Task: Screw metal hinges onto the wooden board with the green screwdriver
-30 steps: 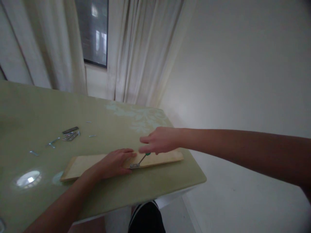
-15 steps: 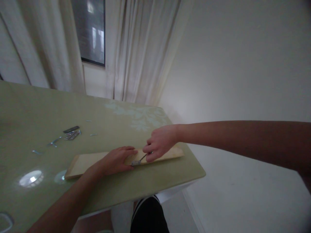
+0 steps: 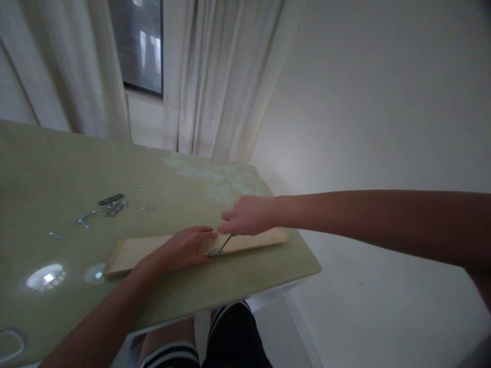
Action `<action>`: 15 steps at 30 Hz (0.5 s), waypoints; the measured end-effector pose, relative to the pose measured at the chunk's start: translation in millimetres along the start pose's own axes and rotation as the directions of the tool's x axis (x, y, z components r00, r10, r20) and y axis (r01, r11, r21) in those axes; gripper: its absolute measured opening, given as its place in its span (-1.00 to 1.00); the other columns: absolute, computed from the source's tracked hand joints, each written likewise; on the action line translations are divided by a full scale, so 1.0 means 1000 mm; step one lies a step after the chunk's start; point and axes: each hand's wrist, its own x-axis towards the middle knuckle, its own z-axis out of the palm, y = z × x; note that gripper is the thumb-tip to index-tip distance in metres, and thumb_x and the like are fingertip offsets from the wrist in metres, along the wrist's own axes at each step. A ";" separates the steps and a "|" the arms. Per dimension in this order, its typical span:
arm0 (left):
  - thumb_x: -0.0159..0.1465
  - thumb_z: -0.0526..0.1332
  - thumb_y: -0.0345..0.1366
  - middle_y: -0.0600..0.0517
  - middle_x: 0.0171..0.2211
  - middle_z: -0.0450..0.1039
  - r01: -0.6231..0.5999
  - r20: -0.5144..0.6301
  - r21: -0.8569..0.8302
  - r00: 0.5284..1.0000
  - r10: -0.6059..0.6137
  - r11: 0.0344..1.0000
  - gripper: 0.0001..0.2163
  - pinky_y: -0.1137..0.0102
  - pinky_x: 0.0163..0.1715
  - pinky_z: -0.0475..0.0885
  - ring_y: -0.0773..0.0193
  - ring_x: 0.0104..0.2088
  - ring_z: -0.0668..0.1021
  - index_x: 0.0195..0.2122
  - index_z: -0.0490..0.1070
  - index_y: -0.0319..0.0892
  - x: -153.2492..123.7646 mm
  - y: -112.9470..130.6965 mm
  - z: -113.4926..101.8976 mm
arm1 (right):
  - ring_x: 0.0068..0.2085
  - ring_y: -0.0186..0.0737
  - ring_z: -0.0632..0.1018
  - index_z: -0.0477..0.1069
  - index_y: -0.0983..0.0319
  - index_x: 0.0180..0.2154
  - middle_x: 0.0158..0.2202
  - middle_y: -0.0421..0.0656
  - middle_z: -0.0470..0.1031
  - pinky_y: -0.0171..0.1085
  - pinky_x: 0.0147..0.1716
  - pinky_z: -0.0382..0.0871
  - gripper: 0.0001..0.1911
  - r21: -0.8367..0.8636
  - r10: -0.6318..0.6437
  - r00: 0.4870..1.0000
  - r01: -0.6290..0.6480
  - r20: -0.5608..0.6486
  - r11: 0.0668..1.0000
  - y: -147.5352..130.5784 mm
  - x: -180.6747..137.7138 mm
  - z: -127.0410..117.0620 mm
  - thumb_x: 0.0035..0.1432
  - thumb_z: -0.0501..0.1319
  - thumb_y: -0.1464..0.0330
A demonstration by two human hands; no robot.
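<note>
A pale wooden board [image 3: 143,246] lies flat along the near side of the table. My left hand [image 3: 190,246] grips it across the middle, fingers over the top and thumb at the near edge. Beside that thumb, a small metal hinge [image 3: 215,252] sits at the board's near edge. My right hand [image 3: 245,215] is closed around the handle of a screwdriver [image 3: 227,242]; the handle is mostly hidden in the fist. The thin shaft slants down and left, its tip at the hinge.
Several metal hinges [image 3: 112,208] lie in a small pile on the green-covered table [image 3: 69,168]. Loose screws [image 3: 57,235] are scattered around them. A white loop [image 3: 13,343] lies at the lower left. A wall [image 3: 364,128] stands close on the right, and curtains [image 3: 226,76] hang behind.
My right hand has rolled on the screwdriver, its knuckles now more on top, and the shaft stands a little steeper. My left hand keeps its place on the board. The view has shifted slightly.
</note>
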 end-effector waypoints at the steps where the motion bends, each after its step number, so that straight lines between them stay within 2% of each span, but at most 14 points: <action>1: 0.22 0.39 -0.08 -0.12 0.35 0.40 0.009 0.001 0.001 1.000 -0.009 1.000 -0.36 0.14 0.31 0.36 -0.11 0.30 0.48 0.34 0.41 -0.05 0.000 -0.001 0.000 | -0.26 -0.14 0.62 0.52 0.24 -0.03 -0.18 -0.05 0.65 -0.24 -0.32 0.31 -0.74 0.116 0.148 0.987 -0.155 0.067 0.981 0.001 0.002 0.001 0.36 0.30 0.22; 2: 0.23 0.39 -0.05 -0.12 0.36 0.39 0.015 0.003 0.002 1.000 -0.015 1.000 -0.35 0.14 0.32 0.35 -0.11 0.32 0.47 0.34 0.41 -0.05 -0.001 -0.001 0.001 | -0.30 -0.15 0.61 0.52 0.29 -0.07 -0.27 -0.06 0.65 -0.26 -0.34 0.31 -0.66 0.210 0.260 0.954 -0.287 0.149 0.935 0.003 0.004 0.001 0.31 0.34 0.16; 3: 0.24 0.38 -0.03 -0.12 0.36 0.38 0.019 0.005 0.004 1.000 -0.019 1.000 -0.35 0.14 0.33 0.34 -0.11 0.33 0.46 0.34 0.41 -0.06 -0.001 -0.001 0.001 | -0.32 -0.15 0.61 0.52 0.32 -0.09 -0.32 -0.06 0.64 -0.27 -0.36 0.32 -0.60 0.265 0.319 0.925 -0.367 0.205 0.892 0.004 0.005 0.002 0.28 0.36 0.11; 4: 0.25 0.37 -0.03 -0.11 0.37 0.37 0.021 0.009 0.008 1.000 -0.021 1.000 -0.35 0.15 0.34 0.33 -0.10 0.33 0.45 0.35 0.40 -0.06 -0.001 -0.001 0.000 | -0.30 -0.14 0.61 0.51 0.33 -0.10 -0.32 -0.05 0.64 -0.27 -0.36 0.31 -0.56 0.276 0.336 0.917 -0.387 0.214 0.880 0.005 0.005 0.002 0.26 0.37 0.07; 6: 0.25 0.36 -0.04 -0.11 0.37 0.37 0.021 0.022 0.020 1.000 -0.021 1.000 -0.35 0.17 0.33 0.33 -0.09 0.33 0.45 0.35 0.39 -0.08 -0.001 0.001 -0.001 | -0.21 -0.09 0.62 0.50 0.31 -0.04 -0.16 0.01 0.64 -0.26 -0.36 0.30 -0.57 0.169 0.270 0.958 -0.282 0.092 0.944 0.004 -0.001 0.003 0.25 0.39 0.11; 8: 0.23 0.37 -0.08 -0.12 0.36 0.39 0.021 0.032 0.028 0.999 -0.021 0.999 -0.35 0.18 0.31 0.35 -0.08 0.31 0.48 0.36 0.39 -0.09 0.000 0.002 -0.002 | -0.11 -0.08 0.60 0.47 0.22 0.06 0.04 0.03 0.58 -0.25 -0.35 0.28 -0.68 -0.038 0.080 0.995 -0.083 -0.063 0.996 0.001 -0.011 0.005 0.34 0.33 0.25; 10: 0.22 0.38 -0.09 -0.12 0.34 0.41 0.020 0.027 0.027 0.999 -0.021 0.999 -0.34 0.17 0.31 0.36 -0.09 0.29 0.49 0.35 0.40 -0.10 0.000 0.001 -0.002 | -0.08 -0.11 0.60 0.45 0.13 0.11 0.08 -0.01 0.55 -0.23 -0.32 0.29 -0.74 -0.185 -0.110 0.985 0.084 -0.133 0.979 -0.003 -0.019 0.007 0.46 0.13 0.41; 11: 0.22 0.39 -0.08 -0.12 0.34 0.41 0.018 0.019 0.023 1.000 -0.019 1.000 -0.34 0.16 0.31 0.36 -0.09 0.29 0.49 0.35 0.40 -0.10 0.000 0.000 -0.001 | -0.09 -0.11 0.60 0.47 0.11 0.10 0.05 -0.02 0.56 -0.22 -0.31 0.30 -0.71 -0.202 -0.125 0.981 0.093 -0.150 0.975 -0.005 -0.021 0.008 0.48 0.08 0.44; 12: 0.22 0.38 -0.07 -0.12 0.35 0.41 0.017 0.012 0.017 1.000 -0.017 1.000 -0.34 0.15 0.32 0.35 -0.10 0.30 0.48 0.35 0.40 -0.10 0.000 -0.001 -0.001 | -0.10 -0.08 0.61 0.49 0.13 0.07 0.00 -0.02 0.59 -0.20 -0.30 0.31 -0.74 -0.172 -0.064 0.986 0.037 -0.154 0.984 -0.007 -0.021 0.009 0.48 0.10 0.40; 13: 0.23 0.38 -0.05 -0.12 0.36 0.39 0.015 0.008 0.011 1.000 -0.015 1.000 -0.34 0.14 0.33 0.34 -0.10 0.31 0.47 0.35 0.40 -0.09 0.000 -0.003 0.000 | -0.13 -0.05 0.62 0.52 0.16 0.02 -0.05 -0.01 0.61 -0.20 -0.31 0.33 -0.79 -0.100 0.050 0.990 -0.063 -0.134 0.993 -0.009 -0.020 0.010 0.45 0.17 0.31; 15: 0.25 0.36 -0.01 -0.11 0.38 0.37 0.013 0.012 0.003 1.000 -0.013 1.000 -0.34 0.13 0.34 0.33 -0.10 0.33 0.45 0.36 0.39 -0.07 -0.001 -0.005 0.001 | -0.17 0.02 0.64 0.56 0.22 -0.07 -0.13 0.02 0.63 -0.20 -0.35 0.33 -0.68 0.073 0.300 0.953 -0.296 -0.040 0.952 -0.013 -0.017 0.011 0.31 0.33 0.13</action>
